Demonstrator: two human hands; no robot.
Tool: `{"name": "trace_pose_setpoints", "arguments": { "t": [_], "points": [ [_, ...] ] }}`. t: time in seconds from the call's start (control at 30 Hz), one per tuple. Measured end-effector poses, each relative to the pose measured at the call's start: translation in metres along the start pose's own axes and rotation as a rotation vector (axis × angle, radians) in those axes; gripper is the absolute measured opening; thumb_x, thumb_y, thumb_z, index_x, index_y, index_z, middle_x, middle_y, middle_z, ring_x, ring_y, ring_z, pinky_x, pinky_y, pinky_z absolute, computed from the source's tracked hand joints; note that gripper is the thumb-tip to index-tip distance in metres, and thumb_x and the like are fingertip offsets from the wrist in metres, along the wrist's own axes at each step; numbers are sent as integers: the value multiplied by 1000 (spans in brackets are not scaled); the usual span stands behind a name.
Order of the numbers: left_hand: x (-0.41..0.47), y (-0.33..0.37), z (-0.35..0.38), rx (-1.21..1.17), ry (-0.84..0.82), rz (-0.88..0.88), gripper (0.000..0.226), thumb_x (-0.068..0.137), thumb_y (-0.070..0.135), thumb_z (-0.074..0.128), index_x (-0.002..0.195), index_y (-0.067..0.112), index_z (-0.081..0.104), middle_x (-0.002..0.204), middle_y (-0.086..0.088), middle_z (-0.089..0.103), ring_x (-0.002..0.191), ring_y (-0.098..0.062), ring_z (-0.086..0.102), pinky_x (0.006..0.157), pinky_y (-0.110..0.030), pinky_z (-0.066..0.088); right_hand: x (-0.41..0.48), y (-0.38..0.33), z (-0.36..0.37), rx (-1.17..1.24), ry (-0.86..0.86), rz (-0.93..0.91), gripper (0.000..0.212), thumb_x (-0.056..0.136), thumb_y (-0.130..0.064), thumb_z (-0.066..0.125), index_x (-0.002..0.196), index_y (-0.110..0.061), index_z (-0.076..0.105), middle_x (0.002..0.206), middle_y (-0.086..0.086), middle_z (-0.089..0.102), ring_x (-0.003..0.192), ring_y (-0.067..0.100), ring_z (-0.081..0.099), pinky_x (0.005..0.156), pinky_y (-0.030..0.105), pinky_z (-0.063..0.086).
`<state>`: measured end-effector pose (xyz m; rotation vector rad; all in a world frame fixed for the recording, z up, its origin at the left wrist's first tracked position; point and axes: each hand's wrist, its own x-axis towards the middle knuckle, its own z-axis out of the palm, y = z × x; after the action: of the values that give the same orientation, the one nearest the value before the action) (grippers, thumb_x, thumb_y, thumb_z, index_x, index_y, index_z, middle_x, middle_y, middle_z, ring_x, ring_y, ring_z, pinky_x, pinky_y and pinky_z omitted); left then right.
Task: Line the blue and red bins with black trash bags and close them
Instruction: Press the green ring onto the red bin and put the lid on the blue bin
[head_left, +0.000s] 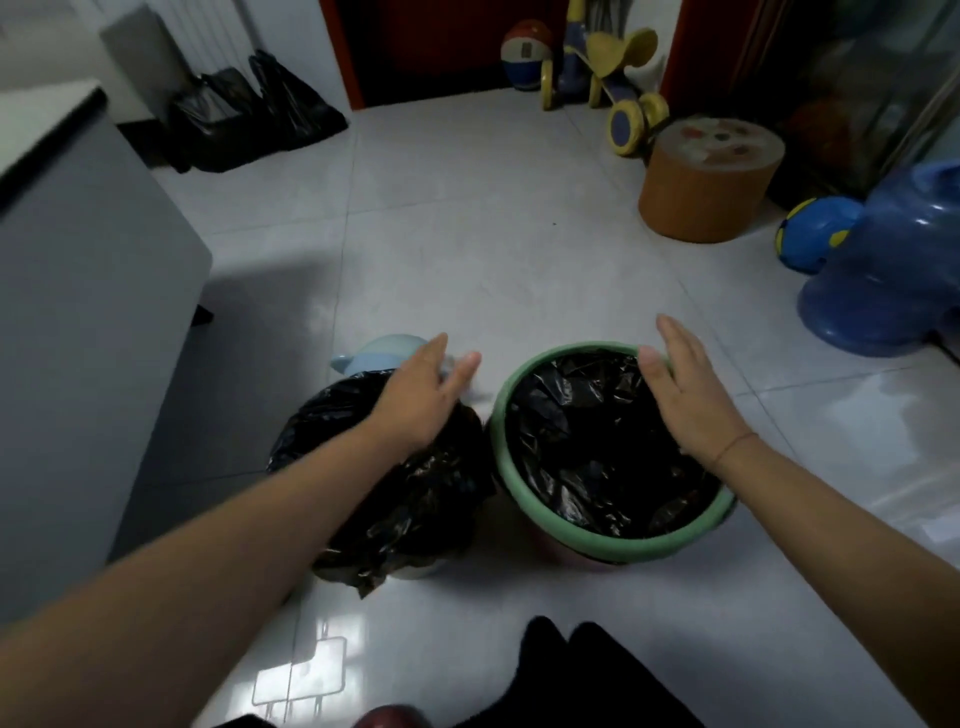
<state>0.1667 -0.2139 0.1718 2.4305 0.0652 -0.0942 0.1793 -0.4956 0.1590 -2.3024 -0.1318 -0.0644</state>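
Note:
Two small bins stand side by side on the floor in front of me. The left one, the blue bin (415, 571), is almost wholly wrapped in a black trash bag (395, 499); its pale blue lid (382, 353) lies just behind it. My left hand (421, 400) hovers over that bag's far edge, fingers spread, holding nothing. The right one, the red bin (561, 548), shows a green ring (613, 545) clamping a black bag (597, 447) that lines its inside. My right hand (685, 395) is flat over the ring's far right rim, thumb touching the ring.
A grey cabinet (78, 312) stands at the left. Filled black bags (249, 119) sit at the back left. An orange round stool (711, 182), a blue ball (815, 234) and a blue water jug (893, 270) crowd the right. A toy scooter (608, 78) stands at the back.

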Motion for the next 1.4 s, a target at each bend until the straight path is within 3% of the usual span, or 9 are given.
{"name": "trace_pose_setpoints", "arguments": {
  "t": [0.1, 0.23, 0.43, 0.67, 0.8, 0.87, 1.0, 1.17, 1.4],
  "points": [
    [22, -40, -51, -12, 56, -107, 53, 97, 49, 35, 114, 7, 63, 116, -14, 65, 116, -27, 57, 98, -32, 39, 39, -46, 39, 96, -130, -72, 49, 94, -36, 48, 136, -10, 44, 143, 9, 41, 130, 20, 42, 107, 23, 27],
    [53, -116, -90, -55, 92, -320, 65, 96, 56, 31, 133, 6, 52, 141, -17, 50, 130, -31, 44, 104, -38, 32, 101, -85, 110, 101, -365, -55, 39, 90, -34, 58, 121, -11, 58, 129, 8, 54, 105, 17, 57, 94, 24, 40],
    [104, -202, -79, -122, 8, -365, 47, 98, 36, 46, 134, 6, 52, 142, -12, 49, 130, -24, 44, 96, -25, 29, 176, -76, 200, -196, -536, -35, 40, 80, -28, 71, 114, -9, 64, 119, 11, 63, 105, 24, 59, 89, 28, 42],
    [160, -254, -60, -200, -79, -478, 46, 99, 15, 45, 145, 11, 37, 147, -13, 41, 132, -28, 42, 107, -38, 35, 218, -54, 254, -380, -698, -11, 28, 75, -30, 75, 94, -11, 73, 94, 4, 70, 84, 19, 61, 74, 27, 48],
    [170, -260, -46, -192, -86, -441, 44, 95, 7, 51, 138, 7, 46, 134, -16, 52, 102, -22, 55, 77, -27, 46, 221, -54, 267, -464, -773, -56, 18, 75, -30, 75, 83, -14, 72, 70, -6, 58, 59, 6, 47, 52, 21, 36],
    [172, -259, -42, -125, -32, -398, 39, 92, 6, 56, 130, 3, 54, 127, -17, 58, 99, -25, 59, 79, -29, 45, 221, -54, 269, -469, -788, -63, 17, 75, -29, 74, 82, -13, 72, 67, -6, 56, 60, 9, 47, 52, 21, 36],
    [171, -258, -47, -22, 5, -370, 21, 86, 7, 63, 106, 1, 67, 96, -17, 70, 86, -25, 62, 77, -32, 47, 224, -55, 263, -479, -728, -94, 15, 81, -26, 69, 79, -12, 68, 76, 1, 63, 75, 18, 53, 57, 24, 36],
    [164, -232, -85, 21, 62, -247, 17, 83, 22, 72, 95, 11, 71, 79, -2, 65, 71, -12, 56, 57, -12, 38, 234, -79, 228, -366, -458, -183, 30, 85, -33, 63, 92, -4, 67, 101, 13, 68, 96, 30, 60, 82, 34, 46],
    [132, -136, -192, -218, 236, -70, 15, 88, 19, 65, 74, 24, 62, 71, 9, 62, 64, 0, 55, 63, -6, 42, 229, -163, 129, -135, -198, -340, 16, 86, -27, 64, 87, -11, 63, 80, 3, 62, 81, 22, 54, 71, 27, 39]
  ]
}}
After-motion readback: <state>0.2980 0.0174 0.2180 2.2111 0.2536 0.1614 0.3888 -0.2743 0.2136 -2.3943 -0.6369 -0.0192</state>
